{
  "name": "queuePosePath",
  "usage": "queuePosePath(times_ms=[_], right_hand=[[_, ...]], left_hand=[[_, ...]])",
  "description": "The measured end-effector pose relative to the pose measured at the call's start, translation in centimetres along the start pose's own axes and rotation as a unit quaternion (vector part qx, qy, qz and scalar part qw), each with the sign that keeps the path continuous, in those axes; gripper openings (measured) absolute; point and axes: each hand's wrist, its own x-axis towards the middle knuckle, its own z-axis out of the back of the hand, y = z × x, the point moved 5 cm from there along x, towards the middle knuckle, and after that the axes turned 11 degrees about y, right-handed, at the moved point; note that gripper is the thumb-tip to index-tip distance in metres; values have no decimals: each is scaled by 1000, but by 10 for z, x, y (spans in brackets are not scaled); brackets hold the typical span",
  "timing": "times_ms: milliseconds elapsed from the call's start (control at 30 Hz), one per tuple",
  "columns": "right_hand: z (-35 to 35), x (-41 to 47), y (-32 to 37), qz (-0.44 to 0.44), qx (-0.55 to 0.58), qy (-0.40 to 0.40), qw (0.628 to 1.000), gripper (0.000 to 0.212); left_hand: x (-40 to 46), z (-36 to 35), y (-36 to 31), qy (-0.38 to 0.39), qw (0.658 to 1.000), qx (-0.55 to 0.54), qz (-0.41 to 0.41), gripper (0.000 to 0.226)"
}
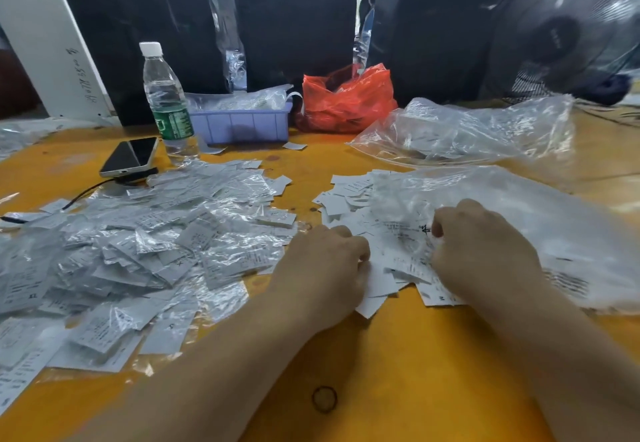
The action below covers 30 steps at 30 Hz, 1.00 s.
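Observation:
A heap of small white printed labels (349, 199) lies on the yellow table (398, 372), partly under a large clear plastic bag (502, 209). My left hand (329, 268) rests on the near edge of this heap with its fingers curled onto the labels. My right hand (481, 247) has its fingers curled and pinches labels (405, 254) at the bag's edge. To the left spreads a wide pile of labels sealed in small clear sleeves (138, 251).
A water bottle (166, 102), a phone (130, 157) on a charger with a black cable, a lilac bin (242, 126), a red plastic bag (346, 99) and another clear bag (467, 130) stand behind. A fan (571, 33) is at the back right. A black ring (324, 399) lies near.

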Motion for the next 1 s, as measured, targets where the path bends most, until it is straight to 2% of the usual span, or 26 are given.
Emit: queuePosePath(times_ms=[100, 200, 367, 467, 700, 1000], right_hand=[[-2, 0, -5, -30, -11, 12, 999, 22], [-5, 4, -12, -59, -9, 47, 997, 22], [-14, 7, -9, -27, -5, 75, 997, 22], [-11, 7, -8, -17, -1, 57, 998, 25], [-9, 8, -11, -3, 40, 37, 999, 32], [0, 3, -7, 19, 103, -39, 994, 44]], left_hand=[[2, -7, -6, -4, 1000, 10, 14, 35], [1, -10, -4, -30, 999, 28, 15, 30], [-1, -7, -4, -72, 997, -36, 4, 13], [-3, -6, -3, -80, 994, -71, 6, 5], [-7, 4, 0, -127, 978, -167, 5, 3], [-9, 5, -2, -133, 977, -169, -1, 3]])
